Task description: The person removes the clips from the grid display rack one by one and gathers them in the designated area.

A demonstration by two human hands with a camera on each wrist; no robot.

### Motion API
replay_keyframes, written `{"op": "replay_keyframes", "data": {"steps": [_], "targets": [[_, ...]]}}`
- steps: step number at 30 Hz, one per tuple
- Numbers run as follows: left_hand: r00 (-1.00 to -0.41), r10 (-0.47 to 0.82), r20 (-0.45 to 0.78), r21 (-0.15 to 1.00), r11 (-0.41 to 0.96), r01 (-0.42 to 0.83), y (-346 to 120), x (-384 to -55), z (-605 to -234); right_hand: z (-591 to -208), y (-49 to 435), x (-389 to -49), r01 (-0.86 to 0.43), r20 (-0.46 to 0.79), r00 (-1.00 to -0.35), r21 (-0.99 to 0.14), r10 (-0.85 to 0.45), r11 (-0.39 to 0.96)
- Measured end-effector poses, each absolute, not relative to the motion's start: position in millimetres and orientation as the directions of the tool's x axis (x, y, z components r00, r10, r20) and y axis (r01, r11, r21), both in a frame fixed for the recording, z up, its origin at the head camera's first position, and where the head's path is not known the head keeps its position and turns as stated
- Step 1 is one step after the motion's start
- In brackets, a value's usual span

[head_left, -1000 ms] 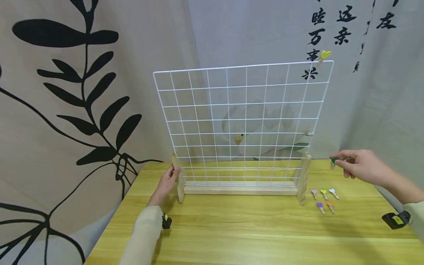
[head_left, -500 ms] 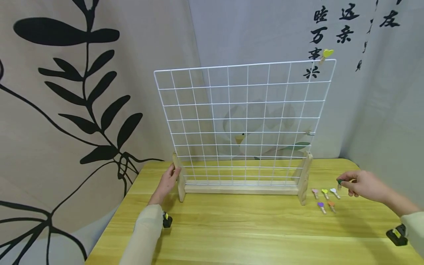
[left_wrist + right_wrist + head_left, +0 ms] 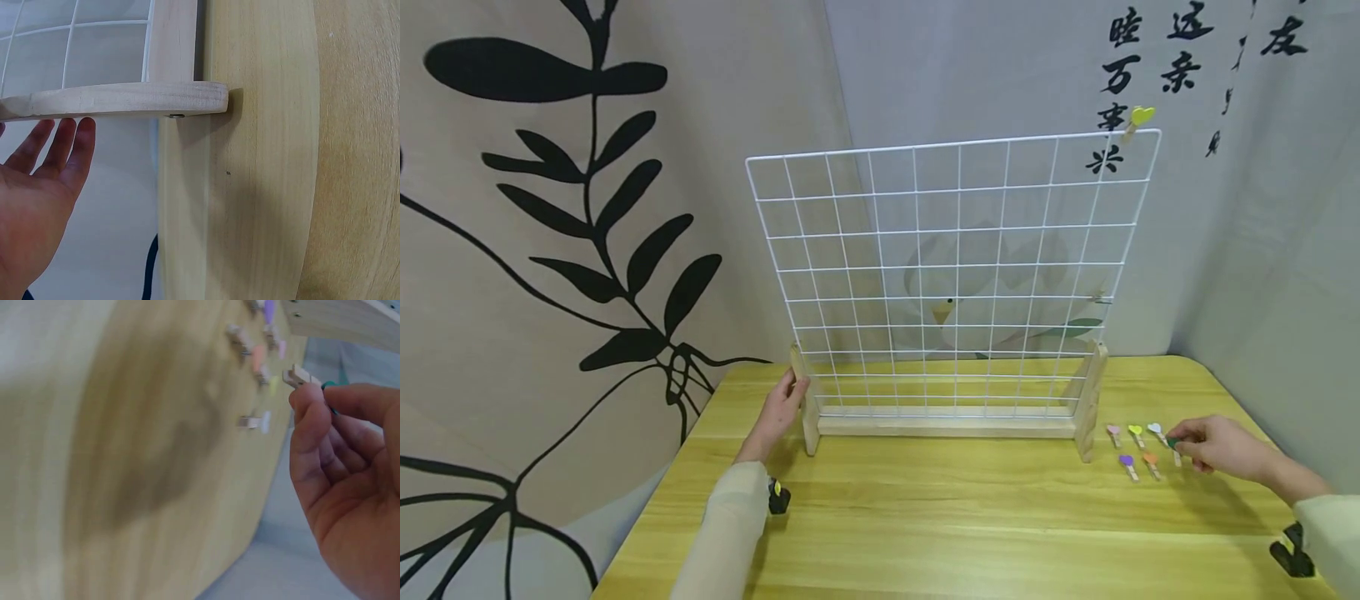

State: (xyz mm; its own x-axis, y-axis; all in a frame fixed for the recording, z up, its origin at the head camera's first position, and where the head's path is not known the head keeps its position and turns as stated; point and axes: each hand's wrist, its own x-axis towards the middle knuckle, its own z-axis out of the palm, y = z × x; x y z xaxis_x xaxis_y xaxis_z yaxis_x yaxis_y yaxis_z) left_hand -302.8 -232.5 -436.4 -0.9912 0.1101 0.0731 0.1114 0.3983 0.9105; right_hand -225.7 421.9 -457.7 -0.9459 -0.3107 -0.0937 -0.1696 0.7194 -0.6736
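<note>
A white wire grid (image 3: pixel 958 267) stands upright in a wooden base (image 3: pixel 947 427). My left hand (image 3: pixel 777 417) touches the outer side of the base's left wooden end piece (image 3: pixel 125 99), with straight fingers (image 3: pixel 78 156) against it in the left wrist view; the thumb is hidden. Between thumb and index finger, my right hand (image 3: pixel 1228 448) pinches a small wooden clothespin with a green top (image 3: pixel 300 376), held over the table at the right. Close by lie small heart-topped clothespins: pink (image 3: pixel 1113 433), yellow (image 3: pixel 1137 433), white (image 3: pixel 1156 431), purple (image 3: pixel 1127 462) and orange (image 3: pixel 1151 461).
A clothespin with a yellow heart (image 3: pixel 1141 117) is clipped to the grid's top right edge. Beneath everything is a wooden table (image 3: pixel 925 517). Behind it hangs a pale curtain (image 3: pixel 1247 233) with black leaf prints and writing.
My right hand has come down and toward me with the green clothespin, from beyond the row of clothespins to just right of them. My left hand stays at the base.
</note>
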Motion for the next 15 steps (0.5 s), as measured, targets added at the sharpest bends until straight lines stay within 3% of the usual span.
{"op": "replay_keyframes", "data": {"steps": [15], "targets": [[-0.992,0.080,0.096,0.908,0.401,0.120,-241.6,-324.0,-467.2,-488.6,439.3,-225.4,-0.097,-0.158,-0.940,-0.725,-0.302,0.682]]}}
